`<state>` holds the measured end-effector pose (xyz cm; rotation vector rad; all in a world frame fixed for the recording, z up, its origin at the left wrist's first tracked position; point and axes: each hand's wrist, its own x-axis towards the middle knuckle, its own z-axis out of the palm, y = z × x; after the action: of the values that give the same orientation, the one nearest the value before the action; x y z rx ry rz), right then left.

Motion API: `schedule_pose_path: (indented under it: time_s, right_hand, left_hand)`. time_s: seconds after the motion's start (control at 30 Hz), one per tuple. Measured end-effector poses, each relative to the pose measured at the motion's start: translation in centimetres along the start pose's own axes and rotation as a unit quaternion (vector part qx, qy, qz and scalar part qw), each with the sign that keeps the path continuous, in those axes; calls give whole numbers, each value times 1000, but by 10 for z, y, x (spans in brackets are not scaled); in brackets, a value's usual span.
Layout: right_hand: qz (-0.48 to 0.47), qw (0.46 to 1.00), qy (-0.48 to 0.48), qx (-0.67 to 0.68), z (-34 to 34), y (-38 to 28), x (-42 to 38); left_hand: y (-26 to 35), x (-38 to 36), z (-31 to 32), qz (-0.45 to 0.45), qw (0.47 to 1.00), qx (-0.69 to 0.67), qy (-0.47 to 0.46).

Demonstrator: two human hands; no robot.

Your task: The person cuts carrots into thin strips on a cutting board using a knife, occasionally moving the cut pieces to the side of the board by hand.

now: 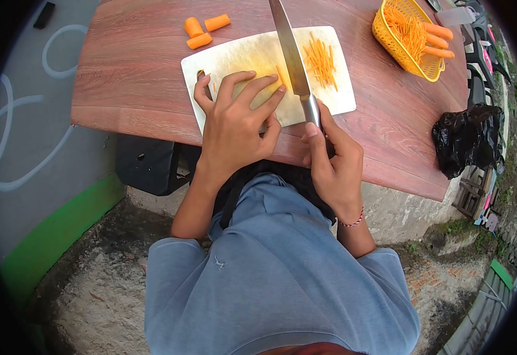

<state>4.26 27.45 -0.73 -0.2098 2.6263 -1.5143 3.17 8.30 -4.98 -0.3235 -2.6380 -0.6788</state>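
Observation:
My right hand (pixel 332 163) grips the handle of a large kitchen knife (pixel 289 50); its blade lies over the white cutting board (pixel 235 56), pointing away from me. My left hand (pixel 235 121) rests fingers-down on the board just left of the blade, pressing on a thin carrot piece (pixel 280 77) that barely shows at the fingertips. To the right of the blade, a small heap of carrot strips (pixel 322 59) sits on the board.
Three carrot chunks (pixel 202 31) lie on the wooden table (pixel 128 77) behind the board. A yellow basket (pixel 409 35) with carrot strips and pieces stands at the far right. A black plastic bag (pixel 468 139) hangs at the table's right edge.

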Motion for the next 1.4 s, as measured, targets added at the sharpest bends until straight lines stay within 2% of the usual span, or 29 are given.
schedule_pose_path:
  time_s: [0.33, 0.83, 1.03, 1.1, 1.13, 1.2, 1.33, 1.4]
  right_hand:
    - [-15, 1000, -18, -6, -7, 2, -5]
    - [17, 999, -31, 23, -10, 9, 0]
    - [32, 997, -44, 46, -12, 6, 7]
    - [86, 993, -63, 55, -14, 3, 7]
    - [86, 993, -63, 56, -14, 4, 6]
    - [20, 998, -33, 50, -14, 10, 3]
    - [8, 998, -34, 44, -19, 11, -1]
    - [36, 997, -52, 49, -21, 8, -3]
  left_hand:
    - [0, 0, 1, -1, 1000, 7, -3]
    - [8, -7, -1, 18, 999, 20, -18]
    - [5, -8, -4, 57, 998, -14, 15]
    - [4, -9, -3, 50, 998, -21, 45]
    - [3, -9, -3, 50, 998, -20, 45]
    - [2, -9, -2, 12, 997, -12, 69]
    - [3, -7, 2, -17, 997, 1, 76]
    - [4, -6, 2, -24, 997, 6, 71]
